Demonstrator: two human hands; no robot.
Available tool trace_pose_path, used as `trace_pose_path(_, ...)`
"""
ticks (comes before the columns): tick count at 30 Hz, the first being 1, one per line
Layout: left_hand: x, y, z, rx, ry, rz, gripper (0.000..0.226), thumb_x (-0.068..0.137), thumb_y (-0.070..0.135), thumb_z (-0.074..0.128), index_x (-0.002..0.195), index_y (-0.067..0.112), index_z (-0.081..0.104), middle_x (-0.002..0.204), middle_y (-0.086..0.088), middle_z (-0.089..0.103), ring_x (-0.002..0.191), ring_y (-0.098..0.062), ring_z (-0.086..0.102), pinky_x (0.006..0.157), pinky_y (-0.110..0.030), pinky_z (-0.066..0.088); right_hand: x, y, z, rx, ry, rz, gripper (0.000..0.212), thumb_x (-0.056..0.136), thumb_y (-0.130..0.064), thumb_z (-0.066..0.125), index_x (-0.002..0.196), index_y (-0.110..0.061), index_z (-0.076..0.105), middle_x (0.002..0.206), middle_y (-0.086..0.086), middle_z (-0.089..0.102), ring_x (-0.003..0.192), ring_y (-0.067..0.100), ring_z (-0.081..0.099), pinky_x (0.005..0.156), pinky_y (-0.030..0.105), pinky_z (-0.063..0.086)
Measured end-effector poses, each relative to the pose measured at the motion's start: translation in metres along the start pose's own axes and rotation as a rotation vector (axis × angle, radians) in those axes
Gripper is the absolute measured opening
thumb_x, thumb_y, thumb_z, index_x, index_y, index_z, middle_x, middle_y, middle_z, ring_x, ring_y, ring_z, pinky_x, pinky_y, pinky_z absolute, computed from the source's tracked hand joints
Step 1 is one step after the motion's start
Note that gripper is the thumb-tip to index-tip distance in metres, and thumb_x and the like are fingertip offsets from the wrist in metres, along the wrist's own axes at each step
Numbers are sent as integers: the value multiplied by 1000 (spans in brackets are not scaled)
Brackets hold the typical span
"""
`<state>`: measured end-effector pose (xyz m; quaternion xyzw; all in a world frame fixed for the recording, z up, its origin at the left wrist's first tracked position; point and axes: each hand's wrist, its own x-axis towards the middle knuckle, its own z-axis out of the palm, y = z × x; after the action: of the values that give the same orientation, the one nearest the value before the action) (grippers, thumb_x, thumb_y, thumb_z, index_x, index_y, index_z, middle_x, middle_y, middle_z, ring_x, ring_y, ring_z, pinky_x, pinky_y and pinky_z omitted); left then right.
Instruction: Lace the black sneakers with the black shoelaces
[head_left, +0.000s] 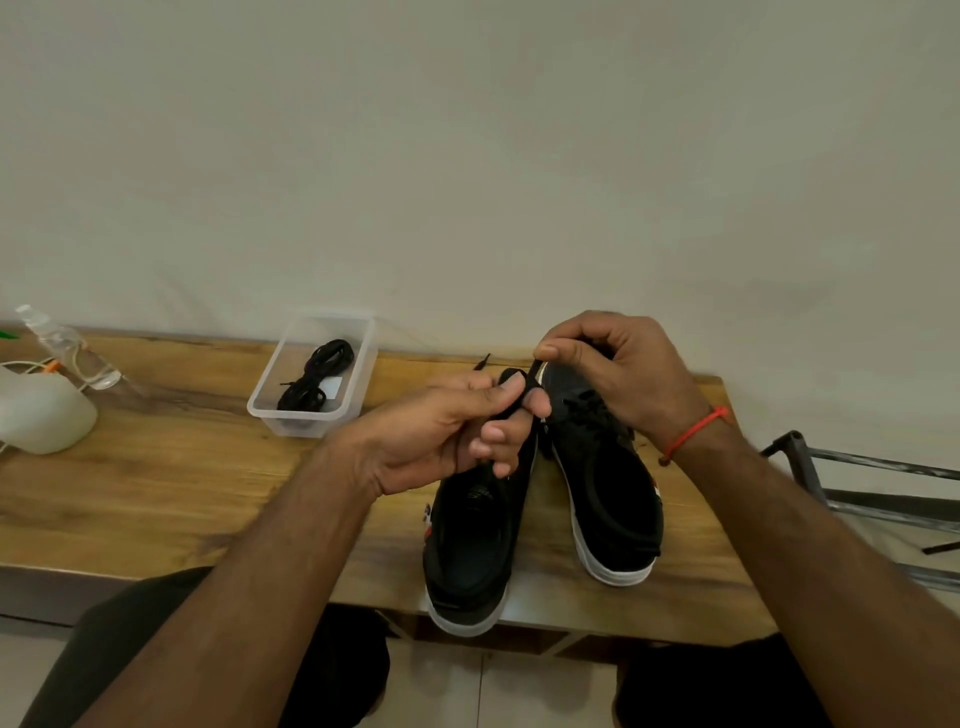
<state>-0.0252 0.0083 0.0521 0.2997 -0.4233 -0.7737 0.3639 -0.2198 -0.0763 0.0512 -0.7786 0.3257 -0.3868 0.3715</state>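
A black shoelace (519, 397) is pinched between thumb and forefinger of the left hand (457, 431), fingers curled tight around it, and the lace is drawn up just above the toe end of the left sneaker (478, 540). Just beyond that pinch, the lace's tip (483, 361) is seen poking out toward the wall. Right beside the pinch, the right hand (613, 374) is curled over the front of the right sneaker (608, 493), thumb and forefinger closed together near the same lace; whether the lace or the shoe's edge is actually gripped there cannot be told, since the fingertips are hidden behind the knuckles.

Both sneakers are stood side by side on the wooden table (182, 467), heels toward the person, directly below the two hands. Lace crossings are made out on the right sneaker just under the right palm, so that shoe is judged at least partly laced. On the left sneaker no lacing is visible below the pinch; its eyelets are mostly covered by the hand, so this is only a judgement: that shoe appears barely begun.

Well off to the left of the grip, a second black lace bundle (317, 384) is left coiled in a clear plastic tub (358, 364), unused. Roughly half the job is reckoned to remain.
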Motion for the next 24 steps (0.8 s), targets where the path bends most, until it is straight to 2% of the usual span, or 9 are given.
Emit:
trace_pose_path(3,4,1,3,-103,56,129,28,108,23,38,100,10,62,69,2,48,57,-9,49,68,-29,53,-1,6,7,-66,-83,51,18,91,-37,62,95,-26,75,85,-17,72,85,-5,66,77,11,46)
trace_pose_path(5,7,4,4,-239,154,264,25,107,21,38,101,10,59,74,-1,59,65,-13,62,73,-31,58,-3,8,11,-204,-161,37,18,98,-29,60,102,-21,75,79,-22,66,79,-9,61,73,11,43)
trace_pose_path(8,10,6,-5,-276,376,453,24,108,15,36,113,7,57,106,-15,74,104,-27,73,97,-38,58,-10,-1,20,-352,-368,-65,20,102,-29,56,103,-17,72,70,-20,58,70,-7,56,66,15,38)
trace_pose_path(11,12,2,-15,66,588,505,27,111,12,32,121,6,56,124,-17,71,121,-27,66,110,-40,48,-14,-14,30,-366,-544,-160,26,102,-32,55,102,-13,71,75,-11,62,71,2,58,62,12,40)
trace_pose_path(13,11,-1,-15,441,663,434,28,111,13,34,118,8,61,114,-8,75,112,-17,70,102,-31,52,-13,-18,27,-286,-405,-179,24,101,-31,57,96,-13,72,76,-15,65,72,-1,61,65,12,42)
trace_pose_path(16,10,-8,-4,610,503,199,36,112,24,35,109,5,66,88,-3,73,83,-19,69,81,-28,55,-6,-11,12,-205,-134,-133,16,97,-25,64,94,-13,74,82,-14,72,82,-2,66,72,20,51)
trace_pose_path(18,13,-13,4,510,372,79,43,112,32,32,104,7,66,73,-3,63,65,-17,56,71,-28,51,-4,-4,5,-206,-74,-109,14,95,-24,66,94,-13,74,84,-8,72,82,7,67,74,24,52)
trace_pose_path(21,13,-12,9,245,259,15,42,111,36,32,98,10,62,64,3,44,56,-11,37,66,-29,45,-5,2,5,-114,-68,-55,9,95,-20,65,93,-16,73,85,-9,71,82,4,66,74,15,48)
trace_pose_path(24,5,-4,7,7,89,11,37,109,34,36,95,12,61,62,4,39,52,-8,36,64,-27,46,-3,5,8,-48,-81,31,13,97,-22,62,94,-16,73,85,-11,71,81,-1,64,75,13,46)
